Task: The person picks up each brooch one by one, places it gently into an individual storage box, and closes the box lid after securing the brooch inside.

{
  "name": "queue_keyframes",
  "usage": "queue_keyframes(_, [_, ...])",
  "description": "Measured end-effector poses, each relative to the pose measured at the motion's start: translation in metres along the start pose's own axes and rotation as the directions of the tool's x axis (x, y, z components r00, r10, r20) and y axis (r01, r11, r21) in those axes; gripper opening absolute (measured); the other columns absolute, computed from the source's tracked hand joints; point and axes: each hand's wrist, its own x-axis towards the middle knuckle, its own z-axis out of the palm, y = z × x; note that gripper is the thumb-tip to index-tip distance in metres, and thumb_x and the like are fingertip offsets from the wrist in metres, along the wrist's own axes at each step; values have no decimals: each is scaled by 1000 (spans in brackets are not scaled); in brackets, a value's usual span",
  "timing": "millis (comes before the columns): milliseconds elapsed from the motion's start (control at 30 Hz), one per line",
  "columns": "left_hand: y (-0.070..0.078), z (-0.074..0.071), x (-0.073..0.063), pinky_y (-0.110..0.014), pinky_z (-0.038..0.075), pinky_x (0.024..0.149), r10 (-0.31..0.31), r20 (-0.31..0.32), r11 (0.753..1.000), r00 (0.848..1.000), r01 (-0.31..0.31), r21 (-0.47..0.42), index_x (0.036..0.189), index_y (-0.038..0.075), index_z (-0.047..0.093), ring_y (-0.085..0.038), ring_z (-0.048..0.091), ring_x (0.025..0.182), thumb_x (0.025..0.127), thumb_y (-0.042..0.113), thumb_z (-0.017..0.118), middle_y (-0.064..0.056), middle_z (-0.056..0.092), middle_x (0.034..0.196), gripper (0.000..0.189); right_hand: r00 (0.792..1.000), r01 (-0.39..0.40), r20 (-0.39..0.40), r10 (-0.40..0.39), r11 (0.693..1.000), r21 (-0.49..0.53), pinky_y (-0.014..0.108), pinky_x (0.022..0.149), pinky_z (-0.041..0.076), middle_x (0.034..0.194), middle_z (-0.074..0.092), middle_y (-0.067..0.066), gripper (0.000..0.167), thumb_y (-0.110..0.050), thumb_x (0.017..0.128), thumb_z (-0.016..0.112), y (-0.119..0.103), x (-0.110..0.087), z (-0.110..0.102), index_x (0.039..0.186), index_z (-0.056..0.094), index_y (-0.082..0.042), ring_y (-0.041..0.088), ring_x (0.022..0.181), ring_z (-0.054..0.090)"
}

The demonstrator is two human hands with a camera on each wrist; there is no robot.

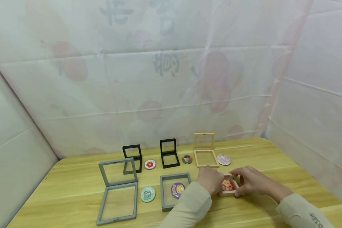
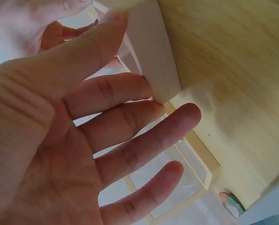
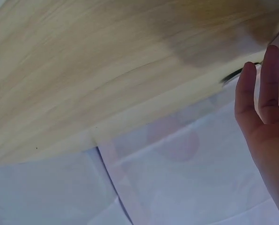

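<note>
At the right of the yellow wood-grain tabletop point(image 1: 60, 190), on the near side, a small beige square frame point(image 1: 227, 193) sits between the two hands with a round red badge point(image 1: 227, 184) inside its border. The left hand point(image 1: 211, 180) pinches the frame's left side, thumb against index and middle fingers, with the ring and little fingers spread away from it. The right hand point(image 1: 250, 180) grips the right side, thumb at the near corner and fingers at the far one.

Just beyond, an open beige hinged frame point(image 1: 204, 149) stands with its lid raised, a pale lilac badge point(image 1: 223, 159) to its right. Left of the hands, a flat grey frame point(image 1: 162, 193) has a purple badge point(image 1: 178, 190) within it, and further left come a mint-green badge point(image 1: 148, 193) and a large open grey frame point(image 1: 121, 184).

In the far row, a dark badge point(image 1: 186, 159) lies right of an open black frame point(image 1: 168, 153); a white badge with a red flower point(image 1: 150, 164) lies further left, beside a second black frame point(image 1: 132, 147). Printed white cloth point(image 1: 117, 85) hangs behind.
</note>
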Motion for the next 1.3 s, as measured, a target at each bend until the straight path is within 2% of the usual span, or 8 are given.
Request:
queue_keyframes(333, [4,-2,-1,-30,49,70,-10,39,1000,999,10,5,96,38,78,-4,60,71,74,59,81,18,70,84,30,1000,5,23,-5,1000,-6,24,52,47,88,66,-10,60,-23,71,93,-4,2,-1,116,68,7,0,60,53])
queue_keyframes(567, [4,-2,-2,-30,51,71,-12,46,999,999,11,33,94,36,78,-6,61,67,81,55,78,16,69,81,23,999,49,23,-47,994,-103,24,51,42,74,58,-16,36,-23,67,93,-8,8,0,94,70,-16,-1,59,46])
queue_keyframes(900, [8,-3,-1,-31,50,75,-12,64,999,998,10,36,96,38,78,-6,61,72,83,54,78,17,69,85,21,998,55,20,-53,988,-145,23,52,40,77,61,-18,40,-22,63,94,-10,7,-2,96,72,-12,-2,60,43])
queue_keyframes(1033, [9,-1,-2,-31,51,75,-5,56,999,998,3,38,93,37,77,-6,60,70,86,52,77,16,68,83,17,999,36,29,-32,987,-156,24,54,39,78,60,-17,40,-23,64,93,-10,5,-2,96,72,-12,0,62,43])
queue_keyframes(1167, [9,1,-4,-29,50,74,5,28,999,1000,-6,41,90,37,77,-5,59,67,88,51,76,16,67,79,14,1000,11,18,-8,979,-204,25,56,38,77,58,-16,43,-23,61,93,-11,4,-2,96,72,-10,2,64,41])
queue_keyframes(1300, [7,3,-5,-29,50,75,-9,34,998,999,7,58,91,38,77,-5,60,69,88,53,74,17,68,80,16,1000,12,15,-9,980,-201,25,54,37,70,52,-14,45,-23,62,94,-10,7,-1,97,71,-7,3,60,39])
